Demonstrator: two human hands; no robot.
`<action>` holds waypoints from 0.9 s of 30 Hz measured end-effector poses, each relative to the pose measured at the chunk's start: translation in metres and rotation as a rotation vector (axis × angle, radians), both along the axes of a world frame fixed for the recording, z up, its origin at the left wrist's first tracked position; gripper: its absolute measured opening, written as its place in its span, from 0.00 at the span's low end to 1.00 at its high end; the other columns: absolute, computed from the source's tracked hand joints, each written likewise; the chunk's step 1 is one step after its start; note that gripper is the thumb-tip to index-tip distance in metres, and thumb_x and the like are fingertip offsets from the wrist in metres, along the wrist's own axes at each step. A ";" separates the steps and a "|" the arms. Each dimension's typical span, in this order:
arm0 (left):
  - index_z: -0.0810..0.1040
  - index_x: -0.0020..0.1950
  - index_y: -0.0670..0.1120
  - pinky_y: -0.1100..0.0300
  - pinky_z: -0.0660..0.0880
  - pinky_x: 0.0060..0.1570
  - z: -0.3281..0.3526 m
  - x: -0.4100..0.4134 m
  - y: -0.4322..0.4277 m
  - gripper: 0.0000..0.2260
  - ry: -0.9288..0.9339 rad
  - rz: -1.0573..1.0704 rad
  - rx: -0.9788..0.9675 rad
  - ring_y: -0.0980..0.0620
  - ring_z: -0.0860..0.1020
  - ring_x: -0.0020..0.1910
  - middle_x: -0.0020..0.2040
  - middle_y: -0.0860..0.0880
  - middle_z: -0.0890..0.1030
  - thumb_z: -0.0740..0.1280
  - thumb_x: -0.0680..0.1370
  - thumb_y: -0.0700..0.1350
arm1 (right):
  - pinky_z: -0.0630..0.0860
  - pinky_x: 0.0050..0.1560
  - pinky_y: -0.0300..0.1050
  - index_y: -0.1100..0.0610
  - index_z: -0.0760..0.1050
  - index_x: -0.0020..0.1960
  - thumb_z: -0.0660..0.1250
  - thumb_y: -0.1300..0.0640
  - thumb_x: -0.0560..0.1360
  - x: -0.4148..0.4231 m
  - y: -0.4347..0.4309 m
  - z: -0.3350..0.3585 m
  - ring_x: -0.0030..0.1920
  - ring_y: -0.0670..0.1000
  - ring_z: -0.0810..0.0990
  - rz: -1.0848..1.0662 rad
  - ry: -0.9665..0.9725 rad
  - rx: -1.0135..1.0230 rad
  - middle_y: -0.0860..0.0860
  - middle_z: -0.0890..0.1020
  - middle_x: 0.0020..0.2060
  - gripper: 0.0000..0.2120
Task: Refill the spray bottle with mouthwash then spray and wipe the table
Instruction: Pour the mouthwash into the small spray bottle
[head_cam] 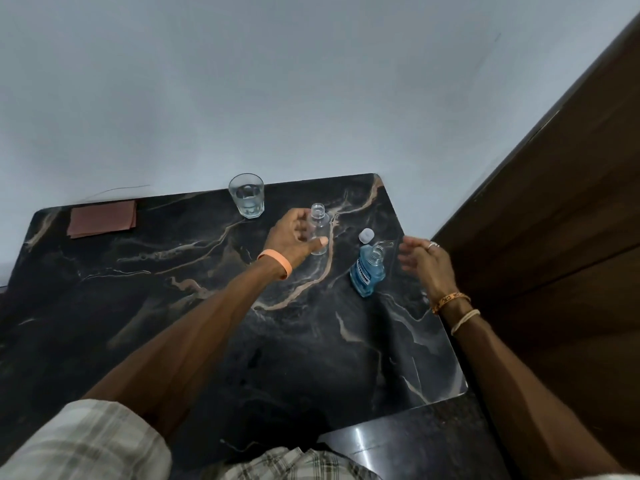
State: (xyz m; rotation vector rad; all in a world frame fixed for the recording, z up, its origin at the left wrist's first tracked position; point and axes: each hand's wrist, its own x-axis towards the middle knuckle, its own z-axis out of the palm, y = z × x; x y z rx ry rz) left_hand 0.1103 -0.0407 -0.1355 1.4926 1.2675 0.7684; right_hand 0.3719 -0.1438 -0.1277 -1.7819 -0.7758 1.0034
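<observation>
A small clear spray bottle (319, 226), uncapped and empty-looking, stands on the black marble table (207, 306). My left hand (292, 239) is wrapped around its side, thumb across the front. A blue mouthwash bottle (367, 271) stands open to its right, with its white cap (366, 235) lying just behind it. My right hand (424, 259) hovers just right of the mouthwash, fingers spread, holding nothing. A folded pinkish cloth (102, 220) lies at the table's far left corner.
A glass of water (247, 195) stands at the table's back edge, close behind the spray bottle. A grey wall runs behind the table. A brown wooden panel (554, 202) rises on the right. A darker stone ledge (415, 441) adjoins the near right corner.
</observation>
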 end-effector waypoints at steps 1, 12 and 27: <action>0.75 0.56 0.50 0.59 0.80 0.49 -0.006 0.004 -0.005 0.22 0.003 -0.003 -0.012 0.53 0.82 0.47 0.49 0.52 0.83 0.80 0.66 0.43 | 0.80 0.56 0.51 0.58 0.78 0.61 0.57 0.68 0.78 -0.004 -0.007 -0.007 0.55 0.54 0.82 0.017 0.011 -0.008 0.56 0.82 0.56 0.18; 0.77 0.54 0.52 0.55 0.80 0.52 -0.050 0.012 -0.040 0.19 0.095 -0.025 -0.077 0.56 0.82 0.47 0.48 0.56 0.83 0.79 0.66 0.43 | 0.76 0.64 0.50 0.55 0.67 0.74 0.83 0.48 0.61 -0.042 -0.036 -0.060 0.64 0.49 0.76 0.133 -0.244 -0.087 0.51 0.76 0.67 0.46; 0.77 0.50 0.56 0.66 0.79 0.42 -0.015 -0.051 -0.013 0.22 0.066 0.132 -0.026 0.58 0.82 0.44 0.46 0.56 0.83 0.82 0.61 0.50 | 0.71 0.41 0.24 0.49 0.77 0.56 0.75 0.50 0.73 -0.090 0.008 -0.049 0.45 0.39 0.79 0.108 -0.347 0.096 0.40 0.79 0.45 0.14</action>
